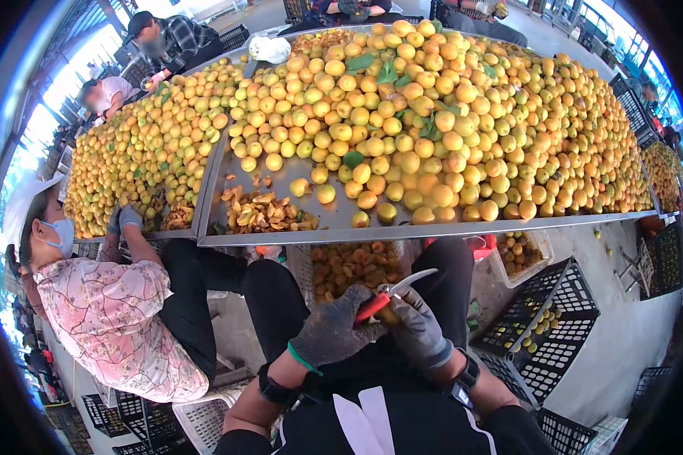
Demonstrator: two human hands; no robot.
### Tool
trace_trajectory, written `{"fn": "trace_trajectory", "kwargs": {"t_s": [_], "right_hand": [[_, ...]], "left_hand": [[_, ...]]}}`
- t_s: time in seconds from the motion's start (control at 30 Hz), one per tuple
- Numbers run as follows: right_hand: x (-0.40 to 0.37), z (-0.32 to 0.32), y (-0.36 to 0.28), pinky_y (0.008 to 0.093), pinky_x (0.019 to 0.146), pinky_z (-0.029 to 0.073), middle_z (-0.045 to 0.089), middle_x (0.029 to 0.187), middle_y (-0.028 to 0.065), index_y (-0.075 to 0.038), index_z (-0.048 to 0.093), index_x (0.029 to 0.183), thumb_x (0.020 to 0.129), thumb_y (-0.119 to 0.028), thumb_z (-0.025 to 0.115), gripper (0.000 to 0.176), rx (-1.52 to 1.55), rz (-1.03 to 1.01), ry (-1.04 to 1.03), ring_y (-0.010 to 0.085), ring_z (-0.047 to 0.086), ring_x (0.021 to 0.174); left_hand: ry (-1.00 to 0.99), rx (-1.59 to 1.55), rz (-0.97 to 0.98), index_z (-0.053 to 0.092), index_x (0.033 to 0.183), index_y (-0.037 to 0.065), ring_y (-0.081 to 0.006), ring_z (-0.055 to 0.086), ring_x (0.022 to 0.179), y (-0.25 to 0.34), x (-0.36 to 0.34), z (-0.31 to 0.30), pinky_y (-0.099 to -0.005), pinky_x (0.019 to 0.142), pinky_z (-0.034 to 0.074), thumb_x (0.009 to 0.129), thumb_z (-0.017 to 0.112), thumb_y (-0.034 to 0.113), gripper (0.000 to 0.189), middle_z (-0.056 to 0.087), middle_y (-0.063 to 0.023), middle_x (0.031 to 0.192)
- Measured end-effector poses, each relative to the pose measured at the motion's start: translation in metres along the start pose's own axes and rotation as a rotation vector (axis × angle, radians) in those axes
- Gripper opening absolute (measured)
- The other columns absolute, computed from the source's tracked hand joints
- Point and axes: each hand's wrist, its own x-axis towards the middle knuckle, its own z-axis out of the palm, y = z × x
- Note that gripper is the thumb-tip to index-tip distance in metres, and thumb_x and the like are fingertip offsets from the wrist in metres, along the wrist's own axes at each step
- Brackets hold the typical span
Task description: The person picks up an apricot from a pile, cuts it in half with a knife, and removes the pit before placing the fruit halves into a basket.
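My left hand (332, 327), in a dark grey glove with a green cuff, is closed around the red handle of pruning shears (372, 305). Their curved metal blade points up and to the right, across the fingers of my right hand (421, 331). That hand wears a grey glove too and is closed on a small brownish-yellow apricot (389, 314), mostly hidden by fingers and handle. Both hands are over my lap, in front of a crate of cut apricots (302, 274).
A metal-edged table (432, 232) bears a large heap of apricots (463, 129) and a pile of cut pieces (262, 211). At my left sits a co-worker (118, 318) with gloved hands in the fruit. Black crates (558, 353) and a white crate (540, 244) stand at right.
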Motion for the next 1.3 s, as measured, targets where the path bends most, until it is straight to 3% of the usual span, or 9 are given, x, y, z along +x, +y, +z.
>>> {"fn": "trace_trajectory", "kwargs": {"t_s": [0.07, 0.17, 0.33, 0.4, 0.5, 0.6, 0.87, 0.97, 1.3], "right_hand": [[0.002, 0.000, 0.001, 0.0329, 0.093, 0.046, 0.058, 0.117, 0.0066, -0.005, 0.052, 0.125, 0.096, -0.016, 0.053, 0.031, 0.176, 0.024, -0.027, 0.0179, 0.058, 0.105], [-0.001, 0.006, -0.008, 0.0374, 0.095, 0.046, 0.057, 0.120, 0.0096, -0.007, 0.049, 0.129, 0.091, -0.017, 0.056, 0.040, 0.326, 0.111, -0.028, 0.0223, 0.057, 0.110], [0.005, -0.012, -0.004, 0.0414, 0.101, 0.042, 0.053, 0.124, 0.0120, -0.008, 0.045, 0.130, 0.087, -0.021, 0.061, 0.047, 0.433, 0.082, -0.209, 0.0288, 0.051, 0.119], [0.004, 0.000, -0.004, 0.0439, 0.107, 0.037, 0.052, 0.126, 0.0134, -0.008, 0.045, 0.130, 0.088, -0.024, 0.062, 0.048, 0.470, 0.119, 0.057, 0.0304, 0.048, 0.122], [0.005, 0.006, -0.005, 0.0473, 0.108, 0.034, 0.052, 0.127, 0.0139, -0.010, 0.045, 0.132, 0.091, -0.028, 0.060, 0.047, 0.436, 0.090, 0.029, 0.0293, 0.048, 0.122], [0.001, 0.008, -0.005, 0.0480, 0.107, 0.034, 0.053, 0.127, 0.0141, -0.011, 0.047, 0.131, 0.091, -0.027, 0.060, 0.045, 0.380, 0.070, -0.034, 0.0280, 0.049, 0.121], [0.000, 0.015, 0.001, 0.0440, 0.105, 0.037, 0.051, 0.127, 0.0083, -0.015, 0.048, 0.122, 0.092, -0.022, 0.062, 0.034, 0.253, 0.074, -0.116, 0.0244, 0.048, 0.121], [0.000, 0.019, 0.002, 0.0449, 0.105, 0.037, 0.051, 0.127, 0.0081, -0.014, 0.046, 0.123, 0.092, -0.023, 0.061, 0.035, 0.224, 0.014, -0.128, 0.0251, 0.046, 0.125], [0.003, 0.025, -0.002, 0.0447, 0.106, 0.038, 0.051, 0.125, 0.0078, -0.013, 0.046, 0.121, 0.091, -0.025, 0.064, 0.037, 0.142, -0.030, -0.122, 0.0276, 0.046, 0.127]], "left_hand": [[-0.095, -0.292, -0.059, 0.056, 0.111, 0.001, -0.0369, 0.065, 0.089, 0.003, 0.003, -0.005, -0.0413, 0.075, 0.053, 0.081, 0.074, 0.029, 0.045, 0.064, -0.0202, 0.098], [-0.109, -0.388, -0.101, 0.056, 0.112, -0.001, -0.0378, 0.065, 0.090, -0.005, -0.001, 0.000, -0.0416, 0.076, 0.052, 0.085, 0.071, 0.025, 0.040, 0.063, -0.0223, 0.101], [0.059, -0.283, -0.060, 0.059, 0.110, 0.003, -0.0372, 0.065, 0.083, -0.023, -0.020, 0.009, -0.0420, 0.069, 0.052, 0.087, 0.068, 0.027, 0.034, 0.065, -0.0195, 0.092], [0.081, -0.333, -0.046, 0.060, 0.109, 0.004, -0.0374, 0.065, 0.080, -0.020, -0.020, 0.007, -0.0423, 0.067, 0.052, 0.089, 0.066, 0.027, 0.031, 0.065, -0.0189, 0.090], [0.010, -0.197, -0.064, 0.061, 0.106, 0.006, -0.0363, 0.065, 0.072, -0.012, -0.021, 0.002, -0.0432, 0.062, 0.052, 0.089, 0.064, 0.029, 0.029, 0.065, -0.0172, 0.081], [-0.032, -0.077, -0.063, 0.059, 0.106, -0.002, -0.0373, 0.065, 0.066, -0.016, -0.026, 0.005, -0.0406, 0.058, 0.051, 0.087, 0.067, 0.018, 0.028, 0.065, -0.0195, 0.083], [0.251, 0.146, 0.168, 0.062, 0.100, 0.001, -0.0323, 0.063, 0.059, -0.015, -0.026, 0.007, -0.0397, 0.050, 0.048, 0.082, 0.072, 0.020, 0.028, 0.061, -0.0152, 0.071], [0.146, 0.170, 0.064, 0.065, 0.099, 0.007, -0.0313, 0.064, 0.059, -0.010, -0.026, 0.004, -0.0402, 0.050, 0.050, 0.085, 0.069, 0.031, 0.029, 0.063, -0.0128, 0.070], [0.234, 0.088, 0.015, 0.063, 0.099, 0.006, -0.0315, 0.063, 0.058, -0.020, -0.038, 0.015, -0.0410, 0.050, 0.048, 0.085, 0.068, 0.032, 0.030, 0.064, -0.0131, 0.069]]}}
